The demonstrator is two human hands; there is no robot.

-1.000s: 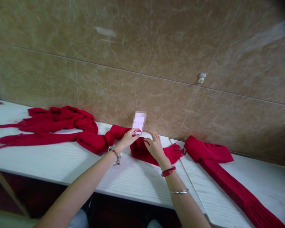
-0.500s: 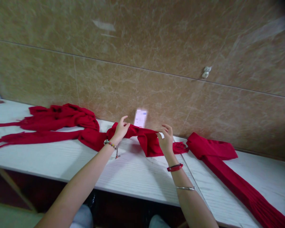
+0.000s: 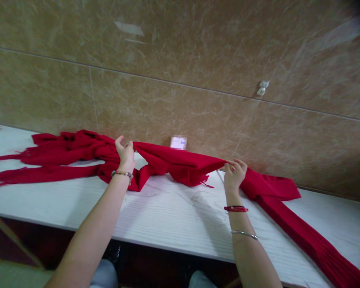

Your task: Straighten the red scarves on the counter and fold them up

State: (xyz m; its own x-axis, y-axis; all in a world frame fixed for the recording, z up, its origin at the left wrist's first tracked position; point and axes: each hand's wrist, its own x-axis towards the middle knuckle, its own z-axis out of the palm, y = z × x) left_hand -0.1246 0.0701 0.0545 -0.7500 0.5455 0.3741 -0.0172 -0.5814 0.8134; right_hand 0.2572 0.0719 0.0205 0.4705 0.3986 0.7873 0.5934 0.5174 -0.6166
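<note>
A red fringed scarf [image 3: 180,161] is stretched between my two hands, its top edge taut and lifted off the white table [image 3: 168,216]. My left hand [image 3: 126,154] pinches that edge at the left. At the right end, my right hand [image 3: 235,173] grips a corner between thumb and fingers. The middle of the scarf sags, and its fringe hangs near the right hand. Its left part runs down to the table and meets a heap of red scarves [image 3: 75,148]; where one ends and the other starts, I cannot tell.
Another red scarf [image 3: 294,224] lies folded over itself on the right, its length running toward the front edge. A phone-like thing with a blurred screen [image 3: 178,143] leans on the brown marbled wall [image 3: 180,108], partly behind the held scarf. A small white fixture [image 3: 262,88] is on the wall.
My hands have moved apart, left hand leftward and right hand rightward. The scarf between them has been pulled wider and raised, covering more of the phone-like thing.
</note>
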